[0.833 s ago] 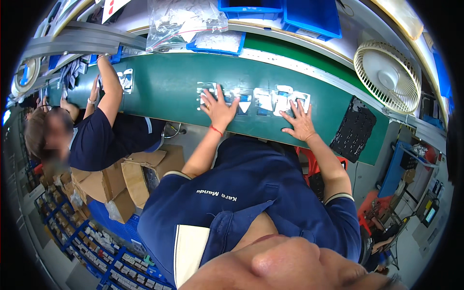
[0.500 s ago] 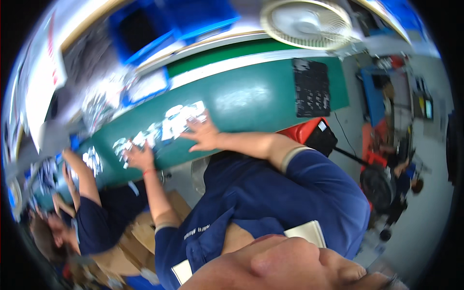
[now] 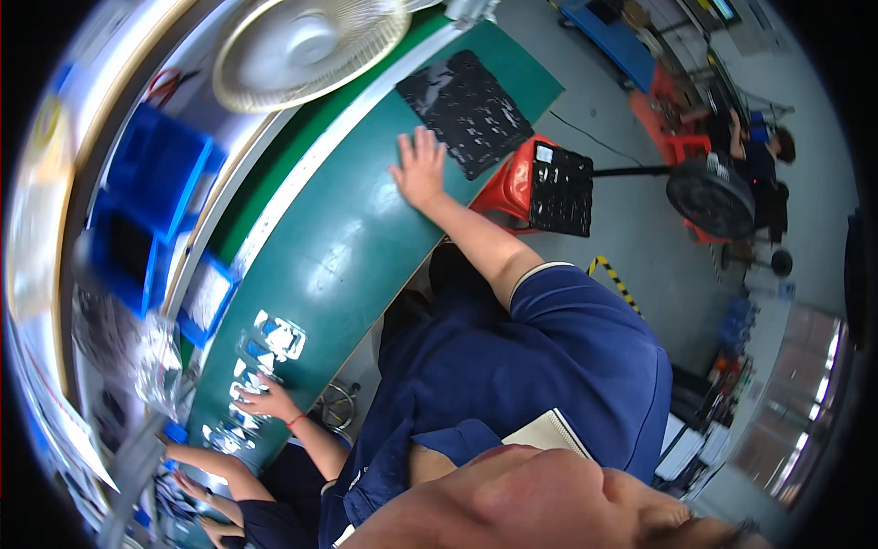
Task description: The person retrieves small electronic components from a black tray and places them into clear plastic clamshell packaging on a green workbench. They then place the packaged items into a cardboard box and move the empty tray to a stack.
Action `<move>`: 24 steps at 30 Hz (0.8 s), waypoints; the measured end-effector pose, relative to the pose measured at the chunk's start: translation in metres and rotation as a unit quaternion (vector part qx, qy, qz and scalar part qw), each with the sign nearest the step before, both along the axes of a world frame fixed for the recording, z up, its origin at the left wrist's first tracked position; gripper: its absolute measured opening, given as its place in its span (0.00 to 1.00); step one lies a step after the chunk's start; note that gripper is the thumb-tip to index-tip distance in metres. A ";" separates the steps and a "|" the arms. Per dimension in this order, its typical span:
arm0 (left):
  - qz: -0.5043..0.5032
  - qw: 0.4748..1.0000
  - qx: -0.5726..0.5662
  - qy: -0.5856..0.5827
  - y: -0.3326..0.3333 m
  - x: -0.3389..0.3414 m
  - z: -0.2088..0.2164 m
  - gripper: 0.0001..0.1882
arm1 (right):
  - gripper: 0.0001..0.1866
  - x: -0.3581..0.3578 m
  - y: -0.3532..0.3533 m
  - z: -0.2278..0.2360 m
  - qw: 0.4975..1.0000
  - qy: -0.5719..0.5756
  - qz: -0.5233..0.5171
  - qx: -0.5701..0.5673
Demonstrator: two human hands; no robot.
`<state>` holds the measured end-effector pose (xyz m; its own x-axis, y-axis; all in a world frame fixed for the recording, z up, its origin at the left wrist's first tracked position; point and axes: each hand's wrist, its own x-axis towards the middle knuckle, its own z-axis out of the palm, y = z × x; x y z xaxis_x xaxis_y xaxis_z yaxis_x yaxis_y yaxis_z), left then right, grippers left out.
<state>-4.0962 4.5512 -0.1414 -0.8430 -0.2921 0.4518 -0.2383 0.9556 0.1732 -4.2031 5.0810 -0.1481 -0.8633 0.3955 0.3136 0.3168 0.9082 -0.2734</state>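
Judging a light touch best so the packets [image 3: 259,349] at 8 o'clock don't skid, we note our left hand [image 3: 267,401] over them, fingers parted, any hold untellable, and our right hand [image 3: 422,171], spread and empty, just beside the black tray [image 3: 468,112] at 12 o'clock.

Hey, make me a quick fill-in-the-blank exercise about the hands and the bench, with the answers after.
1. The left hand has a wristband coloured ____.
2. The tray beside the right hand is coloured ____.
3. The shiny packets lie farther from the ____ hand.
4. The tabletop is coloured ____.

Missing words: red; black; right; green.
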 end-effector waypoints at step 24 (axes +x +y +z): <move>-0.333 0.579 0.494 -0.557 0.610 0.033 -0.002 0.10 | 0.21 0.213 0.205 -0.012 0.980 0.078 -0.164 -0.087</move>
<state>-4.0637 5.1609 -0.1431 -0.5243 0.6129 -0.5911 -0.3647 0.4657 0.8063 -3.9906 5.2856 -0.1596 -0.6285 0.7025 0.3337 0.5257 0.7000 -0.4835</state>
